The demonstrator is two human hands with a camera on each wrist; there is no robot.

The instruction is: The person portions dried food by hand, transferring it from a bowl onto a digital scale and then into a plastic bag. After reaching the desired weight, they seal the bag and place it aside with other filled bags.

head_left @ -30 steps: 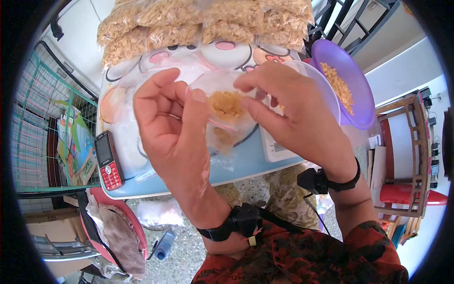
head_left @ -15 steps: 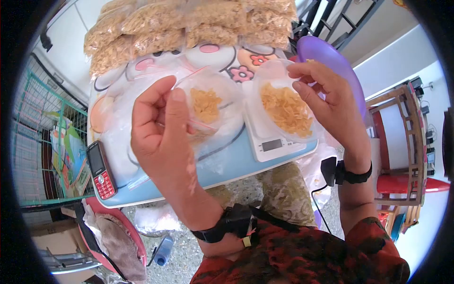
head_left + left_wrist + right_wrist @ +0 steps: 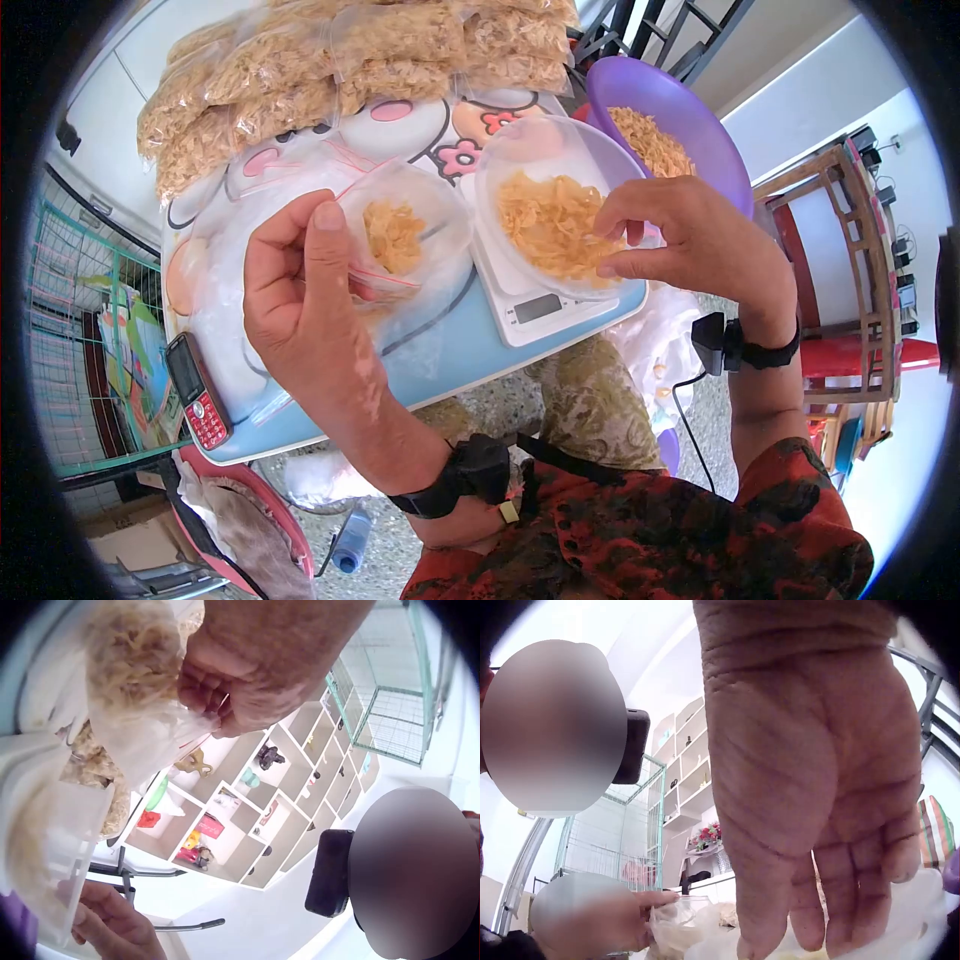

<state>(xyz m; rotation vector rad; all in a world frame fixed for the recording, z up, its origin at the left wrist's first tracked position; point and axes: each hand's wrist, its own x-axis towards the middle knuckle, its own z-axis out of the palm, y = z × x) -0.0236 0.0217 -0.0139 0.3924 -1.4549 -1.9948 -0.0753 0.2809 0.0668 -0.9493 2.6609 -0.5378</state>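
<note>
One hand (image 3: 308,275) pinching bag (image 3: 440,208), scale (image 3: 533,312) near table edge (image 3: 428,374)

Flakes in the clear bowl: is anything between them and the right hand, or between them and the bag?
Nothing visible covers the flakes beside the right hand, whose fingers reach over the right side of the bowl. Toward the bag in the left hand, only the bowl's left rim seems to stand in between.

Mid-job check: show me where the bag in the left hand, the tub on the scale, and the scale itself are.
Plastic bag (image 3: 441,222): head view, on its clear film wall.
Tub (image 3: 550,150): head view, on its bare inner wall.
Scale (image 3: 538,309): head view, on its display.
</note>
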